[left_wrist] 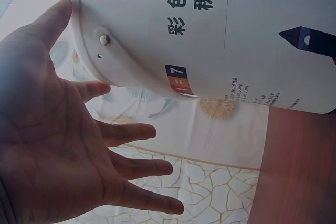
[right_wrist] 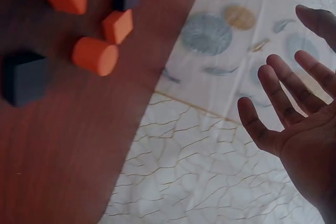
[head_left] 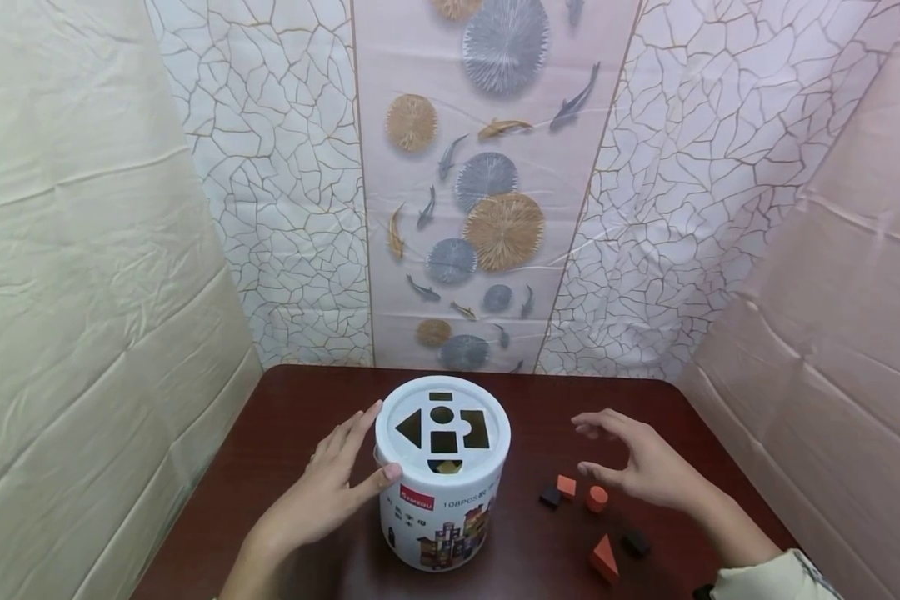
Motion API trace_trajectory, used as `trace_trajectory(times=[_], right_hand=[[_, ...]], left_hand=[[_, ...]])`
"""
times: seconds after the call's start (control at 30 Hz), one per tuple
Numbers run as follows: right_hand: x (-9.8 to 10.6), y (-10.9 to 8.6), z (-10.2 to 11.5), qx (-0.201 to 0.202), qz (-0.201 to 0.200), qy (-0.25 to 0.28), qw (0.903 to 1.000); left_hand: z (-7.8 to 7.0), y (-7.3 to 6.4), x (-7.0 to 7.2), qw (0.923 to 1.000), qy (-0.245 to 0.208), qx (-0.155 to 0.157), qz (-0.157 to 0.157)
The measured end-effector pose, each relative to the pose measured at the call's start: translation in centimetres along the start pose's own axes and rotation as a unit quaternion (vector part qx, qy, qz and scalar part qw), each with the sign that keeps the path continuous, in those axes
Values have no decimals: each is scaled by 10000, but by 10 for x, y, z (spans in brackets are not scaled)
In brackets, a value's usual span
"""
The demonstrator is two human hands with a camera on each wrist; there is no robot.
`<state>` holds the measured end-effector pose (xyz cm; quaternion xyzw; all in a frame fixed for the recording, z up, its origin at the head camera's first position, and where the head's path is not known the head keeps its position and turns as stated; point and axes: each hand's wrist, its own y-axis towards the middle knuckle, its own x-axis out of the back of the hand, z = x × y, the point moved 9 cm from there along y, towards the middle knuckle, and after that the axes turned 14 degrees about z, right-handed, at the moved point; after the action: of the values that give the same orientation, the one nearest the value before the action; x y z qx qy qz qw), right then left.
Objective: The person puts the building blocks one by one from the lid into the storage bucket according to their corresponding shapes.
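Note:
A white bucket point(head_left: 438, 508) with a picture label stands upright on the table, its lid point(head_left: 412, 396) cut with several shaped holes. Against the lid's left rim, my left hand point(head_left: 330, 487) touches with thumb and fingertips, fingers spread; the left wrist view shows the palm facing the bucket's handle point(left_wrist: 142, 66). My right hand point(head_left: 648, 462) hovers over the table's right side, fingers loosely bent around nothing. Below and left of it lie an orange cylinder point(head_left: 597, 498), an orange block point(head_left: 566, 486), a dark block point(head_left: 551, 497), an orange triangular block point(head_left: 604, 558) and another dark block point(head_left: 635, 543).
The dark red-brown table point(head_left: 307, 400) ends at a patterned cloth backdrop point(head_left: 457, 183). Cream cloth walls point(head_left: 82, 250) rise on both sides. Something yellowish shows through the front hole of the lid.

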<state>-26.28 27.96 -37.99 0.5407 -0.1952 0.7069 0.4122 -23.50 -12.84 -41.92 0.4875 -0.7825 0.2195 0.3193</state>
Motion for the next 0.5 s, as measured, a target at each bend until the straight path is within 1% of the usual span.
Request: trace_trajectory(times=[0.2,0.5], right_hand=[[-16,-11,-18,-30,10,25,10000],[-47,-22,-51,-470,513,372,9969]], left_hand=[[5,1,-3,9999,-94,61,-7],[8,2,-4,9998,-117,126,-35]])
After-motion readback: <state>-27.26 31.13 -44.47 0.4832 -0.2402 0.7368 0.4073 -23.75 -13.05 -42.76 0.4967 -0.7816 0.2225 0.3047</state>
